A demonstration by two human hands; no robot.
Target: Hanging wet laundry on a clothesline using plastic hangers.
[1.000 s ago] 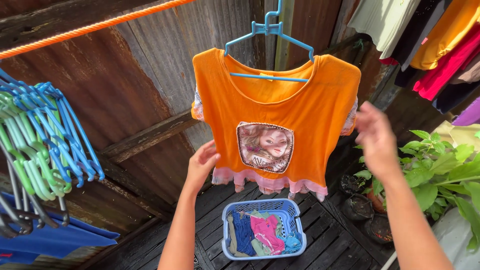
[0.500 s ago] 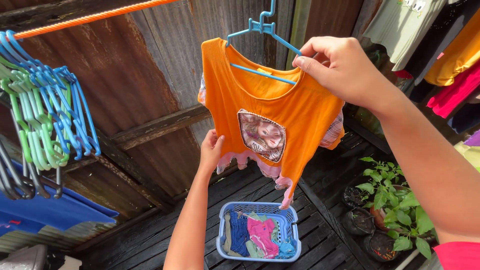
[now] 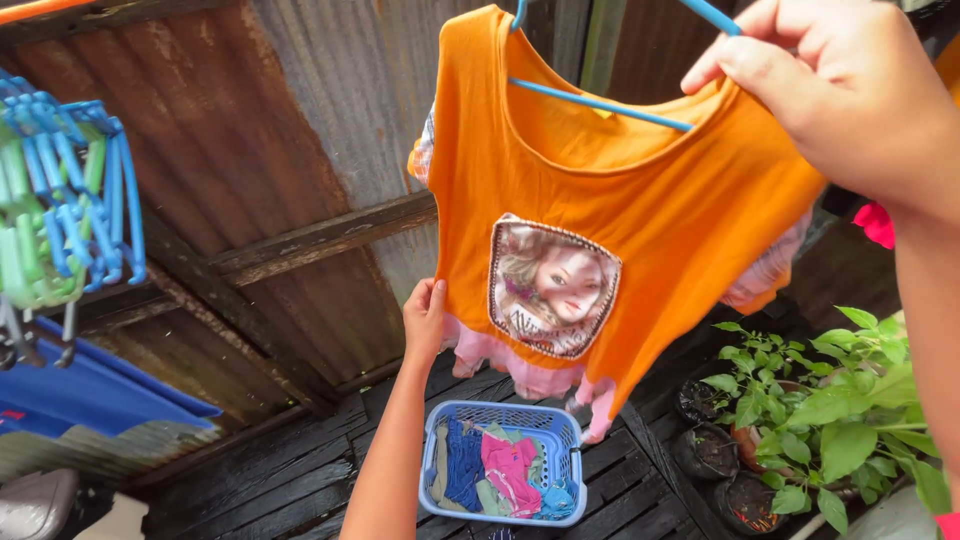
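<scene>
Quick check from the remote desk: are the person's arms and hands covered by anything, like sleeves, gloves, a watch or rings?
Nothing is worn that shows. The left hand and its forearm are bare, with no glove, sleeve or wristband. The right hand and forearm are bare too, with no ring or watch visible. Upper arms lie outside the picture.

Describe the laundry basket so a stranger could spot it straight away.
Look down past the orange shirt held up on a blue hanger to the dark wooden floor. There sits the blue basket, left of the potted plants. It alone is a slotted plastic tub, filled with crumpled blue, pink and green clothes.
</scene>
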